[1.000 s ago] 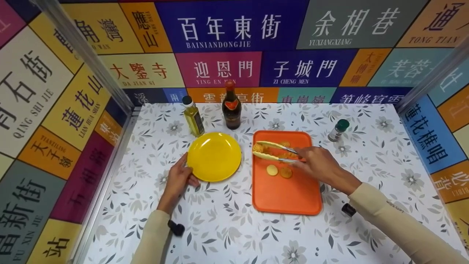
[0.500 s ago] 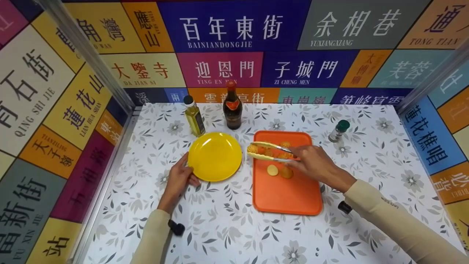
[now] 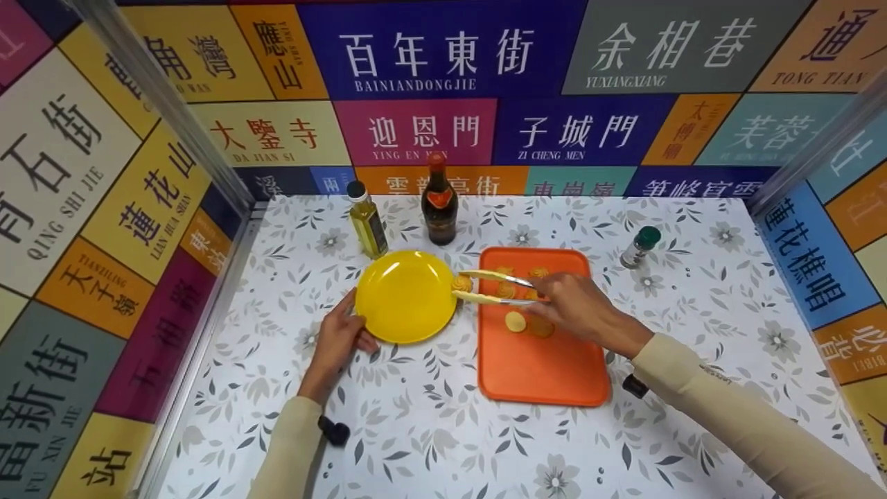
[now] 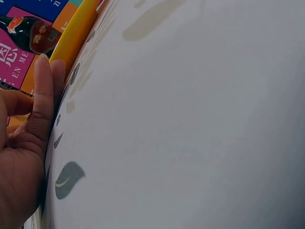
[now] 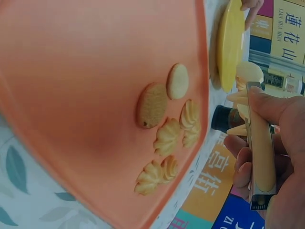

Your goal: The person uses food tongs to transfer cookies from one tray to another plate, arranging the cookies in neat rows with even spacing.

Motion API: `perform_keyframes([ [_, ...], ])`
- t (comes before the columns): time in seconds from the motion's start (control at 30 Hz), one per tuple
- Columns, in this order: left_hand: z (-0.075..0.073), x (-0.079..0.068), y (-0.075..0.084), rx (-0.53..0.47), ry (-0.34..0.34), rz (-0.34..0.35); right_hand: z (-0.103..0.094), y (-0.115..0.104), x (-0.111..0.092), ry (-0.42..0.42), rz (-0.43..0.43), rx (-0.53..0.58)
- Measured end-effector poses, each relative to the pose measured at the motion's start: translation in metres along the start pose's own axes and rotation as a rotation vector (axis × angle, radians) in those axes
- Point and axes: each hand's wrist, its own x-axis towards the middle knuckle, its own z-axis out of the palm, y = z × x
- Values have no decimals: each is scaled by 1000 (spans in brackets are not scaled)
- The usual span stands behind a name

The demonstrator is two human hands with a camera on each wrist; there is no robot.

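Note:
In the head view, my right hand (image 3: 572, 301) grips metal tongs (image 3: 509, 301) with pale yellow ends. A swirled butter cookie (image 3: 462, 283) is pinched between the tongs' tips, above the gap between the yellow plate's right rim and the orange tray. My left hand (image 3: 339, 336) holds the left rim of the yellow plate (image 3: 405, 298), which has nothing on it. The left wrist view shows its fingers (image 4: 44, 93) against the table beside the plate. Several cookies lie on the orange tray (image 5: 71, 86), among them a pale round cookie (image 5: 178, 81) and a browner oval one (image 5: 152, 106).
Behind the plate stand an oil bottle (image 3: 369, 225) and a dark bottle with a red cap (image 3: 440, 208). A small green-capped shaker (image 3: 639, 247) stands beyond the tray's right side. Patterned walls close in the flowered table (image 3: 429, 430) at the back and sides.
My right hand has moved left with the tongs, carrying the swirled cookie off the tray's left edge to the plate's right rim. The left hand and plate have stayed in place.

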Motion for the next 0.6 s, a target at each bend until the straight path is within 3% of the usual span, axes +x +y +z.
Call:
perform_keyframes([
  [0.43,0,0,0,-11,-13,0,6,-3,17,38,-62,-10],
  [0.6,0,-1,2,0,-5,-15,10,-7,24,15,-56,-4],
])
